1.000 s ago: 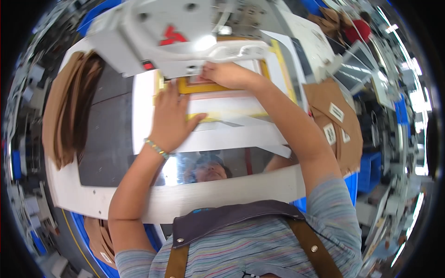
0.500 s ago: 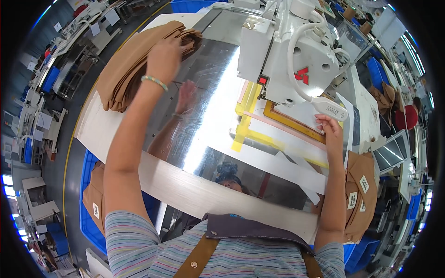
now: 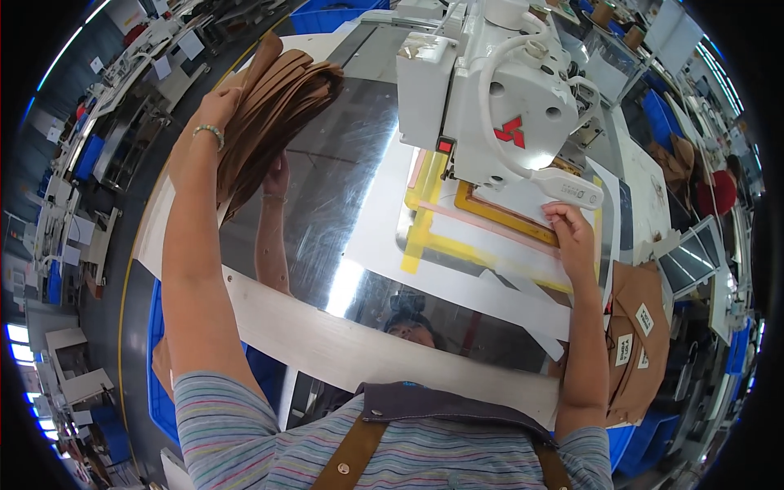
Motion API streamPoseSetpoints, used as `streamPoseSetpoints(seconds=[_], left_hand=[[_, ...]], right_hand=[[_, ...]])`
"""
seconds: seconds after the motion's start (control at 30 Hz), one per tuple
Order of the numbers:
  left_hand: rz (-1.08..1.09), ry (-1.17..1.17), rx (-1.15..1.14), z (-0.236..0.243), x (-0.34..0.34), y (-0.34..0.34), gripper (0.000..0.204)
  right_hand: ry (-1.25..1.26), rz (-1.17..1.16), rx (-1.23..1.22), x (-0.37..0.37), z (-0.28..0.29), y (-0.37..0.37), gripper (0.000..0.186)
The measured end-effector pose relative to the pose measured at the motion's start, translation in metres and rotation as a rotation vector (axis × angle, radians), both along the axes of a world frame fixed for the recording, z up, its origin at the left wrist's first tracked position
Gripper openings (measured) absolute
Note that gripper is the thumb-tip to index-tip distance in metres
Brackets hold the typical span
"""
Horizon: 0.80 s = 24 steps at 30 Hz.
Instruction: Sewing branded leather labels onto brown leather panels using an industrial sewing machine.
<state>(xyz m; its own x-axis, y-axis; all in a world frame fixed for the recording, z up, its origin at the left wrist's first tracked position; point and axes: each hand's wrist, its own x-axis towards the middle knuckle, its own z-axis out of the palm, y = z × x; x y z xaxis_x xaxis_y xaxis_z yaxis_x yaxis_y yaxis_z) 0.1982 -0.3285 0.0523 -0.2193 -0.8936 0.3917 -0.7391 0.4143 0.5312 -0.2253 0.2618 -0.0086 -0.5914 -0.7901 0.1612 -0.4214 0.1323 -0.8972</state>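
At the far left, a thick stack of folded brown fabric pieces (image 3: 273,106) stands partly fanned on the table. My left hand (image 3: 219,106) is closed around the stack's outer left edge, its fingertips partly hidden by the cloth. On the right, my right hand (image 3: 572,232) rests by the end of the amber clamp frame (image 3: 506,217) of a white sewing machine (image 3: 510,106). Its fingers are loosely curved and slightly apart, with nothing visible in them. Just above that hand is a white control piece on a cable (image 3: 567,188).
Yellow tape (image 3: 416,237) and white sheets (image 3: 367,237) lie around the frame on the shiny metal plate (image 3: 327,171). More brown pieces with white labels (image 3: 633,343) hang at the right edge. A blue bin (image 3: 161,367) is below the table at left.
My left hand has moved from the top of the stack to its outer left edge, and the pieces now stand more upright and fanned. My right hand stays beside the frame.
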Motion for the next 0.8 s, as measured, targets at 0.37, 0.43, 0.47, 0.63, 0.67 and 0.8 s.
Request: streamPoseSetpoints(seconds=[0.37, 0.43, 0.47, 0.63, 0.67, 0.8], left_hand=[[-0.655, -0.281, -0.455, 0.008, -0.024, 0.226, 0.025], [-0.858, -0.409, -0.464, -0.004, -0.013, 0.267, 0.029], [-0.936, -0.486, -0.464, -0.016, -0.009, 0.283, 0.030], [-0.919, -0.436, -0.390, -0.030, -0.003, 0.331, 0.032], [-0.896, -0.427, -0.385, -0.030, -0.001, 0.332, 0.034], [-0.830, -0.402, -0.375, -0.035, 0.019, 0.326, 0.032]], right_hand=[[0.157, -0.022, -0.042, 0.006, 0.004, 0.007, 0.017], [0.396, 0.028, -0.091, 0.021, 0.025, -0.001, 0.016], [0.397, 0.025, -0.079, 0.030, 0.035, -0.005, 0.016], [0.853, 0.446, -0.076, 0.093, 0.056, -0.033, 0.019], [0.880, 0.500, -0.112, 0.104, 0.052, -0.038, 0.019], [1.007, 0.552, -0.072, 0.135, 0.032, -0.061, 0.024]])
